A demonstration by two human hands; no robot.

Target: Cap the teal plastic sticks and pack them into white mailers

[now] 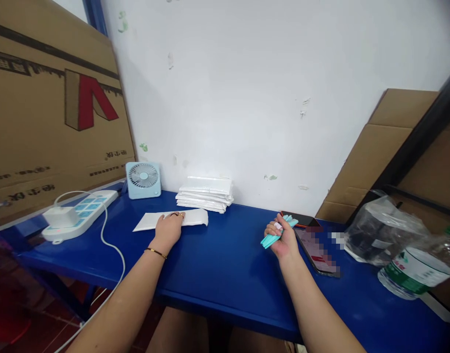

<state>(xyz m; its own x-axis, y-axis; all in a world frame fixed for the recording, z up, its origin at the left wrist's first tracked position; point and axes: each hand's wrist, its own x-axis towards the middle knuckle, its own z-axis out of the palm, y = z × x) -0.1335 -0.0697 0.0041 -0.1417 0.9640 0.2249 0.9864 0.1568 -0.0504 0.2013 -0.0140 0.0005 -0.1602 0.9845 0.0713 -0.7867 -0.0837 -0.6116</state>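
My left hand (pixel 170 226) lies on a flat white padded packet (pixel 195 217) on the blue table (pixel 225 264), fingers resting across its top. The packet's right end curls up slightly. My right hand (pixel 282 238) is closed round a small bundle of turquoise strips (pixel 271 240), held slantwise over the table. Its ends stick out on both sides of the fist. Behind the packet, a stack of similar white packets (pixel 206 189) rests against the wall.
At the left are a light-blue fan (pixel 143 180), a white power strip (pixel 96 202) with a cable, and a large carton (pixel 56 113). Phones (pixel 318 255) lie right of my right hand, near a plastic-wrapped dark object (pixel 379 233) and a bottle (pixel 412 274).
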